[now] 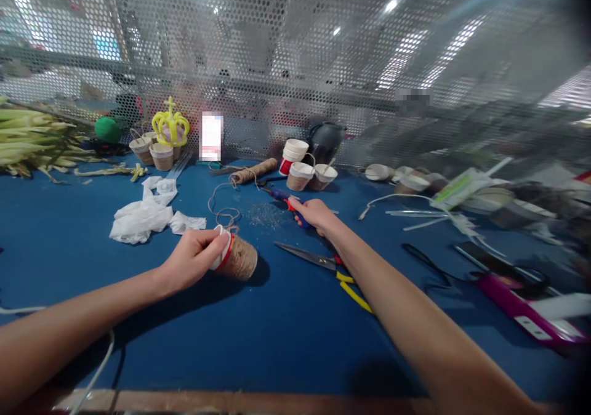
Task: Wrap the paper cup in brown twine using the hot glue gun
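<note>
My left hand (196,258) grips the rim of a paper cup (240,258) wrapped in brown twine, tilted on its side with its base to the right. A loose strand of twine (225,212) runs from near the cup toward the twine roll (253,172). Farther right, my right hand (311,213) is closed on the handle of a blue glue gun (281,194) with an orange trigger, its nozzle toward the left. Scissors (318,259) with red and yellow handles lie below, partly behind my right forearm.
White crumpled tissue (141,218) lies left. Wrapped cups (300,176) stand at the back beside stacked cups (294,153). A yellow crown (170,125) sits back left, near stalks (32,135). At right are a magenta power strip (517,310), cables and more cups.
</note>
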`<act>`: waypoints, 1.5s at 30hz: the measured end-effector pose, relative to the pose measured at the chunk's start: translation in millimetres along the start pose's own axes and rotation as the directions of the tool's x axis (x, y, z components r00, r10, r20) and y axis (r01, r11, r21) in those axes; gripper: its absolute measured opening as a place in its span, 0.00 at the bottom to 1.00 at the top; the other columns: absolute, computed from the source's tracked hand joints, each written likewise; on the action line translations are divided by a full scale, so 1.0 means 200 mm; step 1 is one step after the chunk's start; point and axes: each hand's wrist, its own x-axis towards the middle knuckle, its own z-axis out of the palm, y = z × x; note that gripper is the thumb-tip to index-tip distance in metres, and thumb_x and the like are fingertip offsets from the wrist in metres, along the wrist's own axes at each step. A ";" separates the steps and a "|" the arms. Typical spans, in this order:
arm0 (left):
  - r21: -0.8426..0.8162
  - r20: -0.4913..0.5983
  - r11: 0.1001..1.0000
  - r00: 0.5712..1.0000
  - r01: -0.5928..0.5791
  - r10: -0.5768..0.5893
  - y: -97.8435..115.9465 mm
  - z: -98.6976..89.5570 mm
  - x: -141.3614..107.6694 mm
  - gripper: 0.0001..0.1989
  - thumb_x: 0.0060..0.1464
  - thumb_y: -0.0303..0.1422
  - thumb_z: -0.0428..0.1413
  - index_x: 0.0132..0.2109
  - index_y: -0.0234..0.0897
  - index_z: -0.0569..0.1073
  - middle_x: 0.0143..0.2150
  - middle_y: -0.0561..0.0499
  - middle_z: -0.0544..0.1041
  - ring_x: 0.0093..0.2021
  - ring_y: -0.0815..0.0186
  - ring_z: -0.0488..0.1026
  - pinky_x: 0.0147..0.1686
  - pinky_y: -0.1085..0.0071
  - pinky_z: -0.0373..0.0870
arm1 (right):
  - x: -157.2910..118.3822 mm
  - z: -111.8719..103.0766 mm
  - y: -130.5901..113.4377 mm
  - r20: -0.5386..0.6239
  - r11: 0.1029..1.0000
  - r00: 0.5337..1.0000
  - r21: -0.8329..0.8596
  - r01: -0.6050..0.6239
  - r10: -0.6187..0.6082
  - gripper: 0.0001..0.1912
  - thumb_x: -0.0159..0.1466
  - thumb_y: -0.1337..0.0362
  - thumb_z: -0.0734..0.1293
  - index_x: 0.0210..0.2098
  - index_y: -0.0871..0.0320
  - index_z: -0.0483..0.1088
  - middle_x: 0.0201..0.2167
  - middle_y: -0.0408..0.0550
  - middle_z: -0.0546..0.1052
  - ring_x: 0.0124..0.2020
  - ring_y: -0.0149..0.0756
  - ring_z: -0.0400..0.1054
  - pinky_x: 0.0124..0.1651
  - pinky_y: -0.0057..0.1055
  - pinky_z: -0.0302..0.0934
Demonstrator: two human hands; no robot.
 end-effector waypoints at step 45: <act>-0.257 0.365 0.952 0.929 0.169 -0.066 0.09 -0.01 -0.02 0.16 0.52 0.38 0.46 0.23 0.31 0.66 0.19 0.57 0.60 0.20 0.75 0.52 0.19 0.79 0.51 | -0.63 0.11 -0.23 0.205 0.559 0.529 0.130 0.819 -0.823 0.03 0.59 0.70 0.60 0.29 0.59 0.65 0.33 0.46 0.68 0.28 0.27 0.61 0.29 0.26 0.59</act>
